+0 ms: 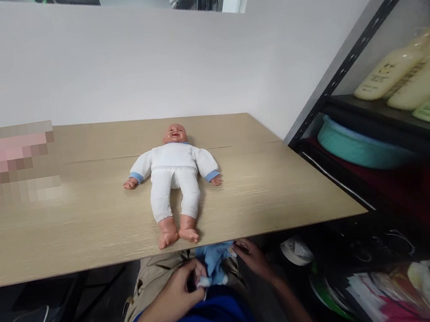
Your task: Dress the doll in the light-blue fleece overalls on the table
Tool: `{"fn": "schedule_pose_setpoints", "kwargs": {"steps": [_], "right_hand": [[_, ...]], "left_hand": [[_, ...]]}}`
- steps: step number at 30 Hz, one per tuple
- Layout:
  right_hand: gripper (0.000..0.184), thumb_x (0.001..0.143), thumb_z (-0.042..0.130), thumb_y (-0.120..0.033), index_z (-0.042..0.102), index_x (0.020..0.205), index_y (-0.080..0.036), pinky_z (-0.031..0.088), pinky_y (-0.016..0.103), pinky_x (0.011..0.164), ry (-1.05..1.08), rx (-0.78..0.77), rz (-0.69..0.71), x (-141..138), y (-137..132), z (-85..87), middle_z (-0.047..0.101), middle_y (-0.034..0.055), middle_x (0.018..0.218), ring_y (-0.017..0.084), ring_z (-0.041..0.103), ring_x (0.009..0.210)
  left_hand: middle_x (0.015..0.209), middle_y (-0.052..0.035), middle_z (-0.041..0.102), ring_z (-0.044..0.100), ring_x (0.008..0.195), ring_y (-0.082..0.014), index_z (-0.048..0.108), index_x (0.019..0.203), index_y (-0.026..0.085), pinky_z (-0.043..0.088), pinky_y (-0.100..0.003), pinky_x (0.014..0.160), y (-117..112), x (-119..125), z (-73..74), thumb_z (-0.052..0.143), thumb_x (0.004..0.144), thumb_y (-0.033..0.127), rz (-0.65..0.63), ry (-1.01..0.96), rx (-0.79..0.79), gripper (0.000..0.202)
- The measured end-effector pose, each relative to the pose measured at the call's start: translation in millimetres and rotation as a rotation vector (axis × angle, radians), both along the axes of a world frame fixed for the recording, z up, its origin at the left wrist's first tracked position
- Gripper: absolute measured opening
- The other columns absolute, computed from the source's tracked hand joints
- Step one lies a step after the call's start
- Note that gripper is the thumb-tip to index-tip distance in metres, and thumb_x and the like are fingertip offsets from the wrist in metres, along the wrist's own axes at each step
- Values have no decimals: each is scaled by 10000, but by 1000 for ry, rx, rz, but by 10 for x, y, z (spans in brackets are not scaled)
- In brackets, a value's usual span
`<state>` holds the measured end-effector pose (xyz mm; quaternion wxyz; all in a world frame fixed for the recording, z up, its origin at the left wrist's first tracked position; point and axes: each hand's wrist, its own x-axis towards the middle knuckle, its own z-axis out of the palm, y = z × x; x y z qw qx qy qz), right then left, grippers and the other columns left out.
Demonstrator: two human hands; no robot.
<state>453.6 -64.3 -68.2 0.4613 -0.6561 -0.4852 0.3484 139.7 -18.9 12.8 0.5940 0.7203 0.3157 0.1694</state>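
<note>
Wooden table [88, 228], doll [175, 180] lying face up
Below its edge I see left hand [178, 291] and right hand [255, 258] gripping blue cloth [215, 262]

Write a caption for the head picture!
Left hand and right hand hold a blue cloth; a doll lies face-up on the table.

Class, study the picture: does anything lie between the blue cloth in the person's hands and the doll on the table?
Nothing visible does. The left hand and right hand hold the blue cloth just below the table at its near edge, and the feet of the doll lie at that edge directly above it.
</note>
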Motion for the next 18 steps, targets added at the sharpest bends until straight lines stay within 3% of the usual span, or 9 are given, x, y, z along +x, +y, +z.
{"fn": "schedule_pose_setpoints", "kwargs": {"steps": [2, 4, 6, 10, 13, 15, 17, 18], "right_hand": [[621, 919, 749, -835, 752, 870, -216, 598, 402, 823, -4, 3, 44, -73, -139, 192, 774, 71, 850, 280, 730, 860], [493, 1007, 719, -708, 762, 926, -223, 585, 386, 882, -13, 39, 80, -183, -292, 416, 774, 60, 923, 267, 728, 930], [353, 1070, 686, -546, 736, 920, -231, 563, 366, 906, -50, 159, 109, -318, -418, 657, 733, 44, 976, 244, 711, 961], [140, 1069, 646, -265, 674, 933, -247, 539, 332, 870, -169, 440, 139, -578, -490, 1159, 668, 25, 1041, 206, 683, 960], [109, 1001, 643, -173, 619, 930, -252, 520, 336, 813, -306, 587, 198, -705, -349, 1569, 612, 8, 958, 199, 637, 881], [111, 962, 660, -154, 614, 946, -254, 521, 358, 823, -395, 675, 278, -763, -186, 1861, 618, 14, 961, 211, 629, 892], [111, 975, 701, -166, 640, 989, -259, 539, 372, 845, -423, 711, 401, -812, -11, 2140, 651, 29, 1006, 227, 653, 940], [103, 999, 728, -190, 657, 1013, -263, 554, 372, 858, -404, 707, 470, -833, 68, 2262, 669, 36, 1037, 230, 671, 965]], "left_hand": [[985, 16, 646, 616, 960, -206, 669, 1051, 235, 489, -303, 918, -140, -219, 296, 652, 810, 115, -108, 9, -26, 270], [1008, 10, 644, 617, 987, -213, 651, 1072, 246, 490, -308, 938, -203, -467, 503, 650, 860, 132, -116, 59, -27, 241], [1024, 2, 637, 618, 996, -223, 638, 1113, 253, 504, -320, 951, -199, -709, 618, 663, 911, 175, -128, 135, -3, 218], [1142, -15, 646, 642, 1076, -247, 652, 1233, 275, 529, -362, 1030, -104, -1009, 777, 768, 865, 201, -200, 229, 101, 393], [1417, -69, 637, 617, 1346, -311, 632, 1369, 307, 494, -447, 1214, -19, -932, 995, 827, 929, 272, -180, 118, 250, 482], [1637, -107, 552, 513, 1558, -356, 570, 1522, 344, 421, -511, 1329, 61, -738, 1184, 848, 993, 346, -155, -8, 361, 598], [1724, -130, 503, 474, 1623, -378, 511, 1624, 365, 416, -534, 1352, 171, -490, 1371, 900, 980, 390, -130, -109, 435, 754], [1694, -130, 543, 519, 1587, -371, 514, 1632, 365, 458, -524, 1324, 234, -368, 1456, 917, 971, 397, -107, -132, 438, 775]]}}
